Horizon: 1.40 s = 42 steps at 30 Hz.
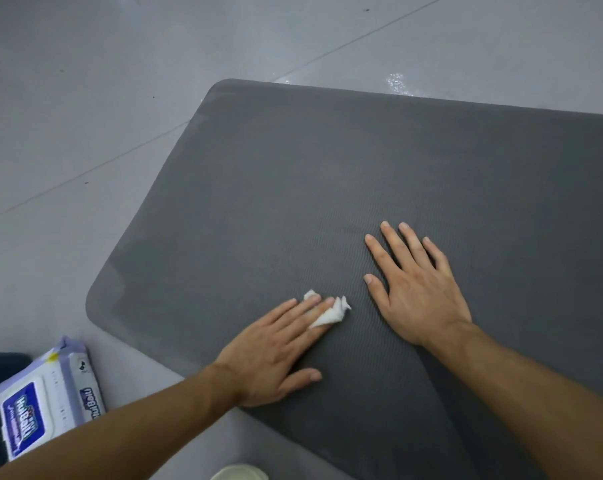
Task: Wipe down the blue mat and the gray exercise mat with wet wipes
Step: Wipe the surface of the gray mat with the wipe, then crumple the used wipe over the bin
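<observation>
While my left hand pressed the wipe onto the gray mat, its fingers lay straight and close together, with the crumpled wipe showing under the fingertips. My right hand lay flat on the mat at 3 o'clock from the wipe, fingers spread wide, holding nothing; I judged that it braced the mat. The mat lay on the floor, and the wipe sat near its 7 o'clock corner. The pack lay on the floor at 8 o'clock from my left hand, just off the mat. The blue mat could not be identified in view.

Step in hand, as judged: wiping the gray mat. Next move: push the wipe toward 1 o'clock under even pressure, keeping the fingers flat so that the wipe does not roll out from under them.
</observation>
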Motion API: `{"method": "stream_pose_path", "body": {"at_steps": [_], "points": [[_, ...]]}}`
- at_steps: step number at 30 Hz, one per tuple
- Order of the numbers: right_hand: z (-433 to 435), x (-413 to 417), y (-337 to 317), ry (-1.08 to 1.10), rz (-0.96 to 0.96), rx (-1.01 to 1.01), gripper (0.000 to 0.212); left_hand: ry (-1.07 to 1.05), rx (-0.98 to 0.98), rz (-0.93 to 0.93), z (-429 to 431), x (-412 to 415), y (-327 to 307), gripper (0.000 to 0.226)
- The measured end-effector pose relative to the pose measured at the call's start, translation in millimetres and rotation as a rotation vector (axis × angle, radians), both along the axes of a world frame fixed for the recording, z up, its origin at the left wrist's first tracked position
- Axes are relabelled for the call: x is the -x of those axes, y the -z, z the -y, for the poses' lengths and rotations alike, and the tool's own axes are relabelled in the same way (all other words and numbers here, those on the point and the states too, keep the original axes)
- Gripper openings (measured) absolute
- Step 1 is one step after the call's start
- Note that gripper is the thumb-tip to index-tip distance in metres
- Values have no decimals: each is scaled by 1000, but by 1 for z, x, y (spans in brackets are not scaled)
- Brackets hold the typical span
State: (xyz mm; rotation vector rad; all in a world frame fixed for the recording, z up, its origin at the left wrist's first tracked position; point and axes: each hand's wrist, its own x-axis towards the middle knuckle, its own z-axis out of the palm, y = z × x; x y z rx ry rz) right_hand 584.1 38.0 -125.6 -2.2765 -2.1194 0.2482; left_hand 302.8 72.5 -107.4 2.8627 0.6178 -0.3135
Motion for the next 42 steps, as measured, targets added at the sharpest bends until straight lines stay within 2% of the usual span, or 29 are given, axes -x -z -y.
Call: {"method": "stream_pose_path", "body": {"at_steps": [6,10,12,17,23,26,30,35,38,42], "points": [[0,-1,1,-10,-5,1,68,-604,-43,37,-60,46,10,77],[-1,-1,2,-11,-8,5,68,-893,-53,40,-89,75,9,76],[-1,0,1,-12,-17,2,68,-968,-44,46,-89,87,12,79],[0,0,2,-13,-10,-1,68,-975,5,109,-59,102,16,81],[-1,0,5,-20,4,-10,68,-714,-46,61,-5,100,17,82],[-1,0,7,-27,10,-17,69,-674,-9,76,12,86,14,81],[5,4,10,-21,1,-15,71,-480,62,47,40,51,5,80],[38,11,10,-78,-3,-27,74,-543,86,58,55,-7,3,81],[68,2,6,-173,-7,-35,73,-497,44,73,45,-37,8,80],[103,-15,-1,-249,-6,1,70,-550,49,124,16,-78,14,79]]}}
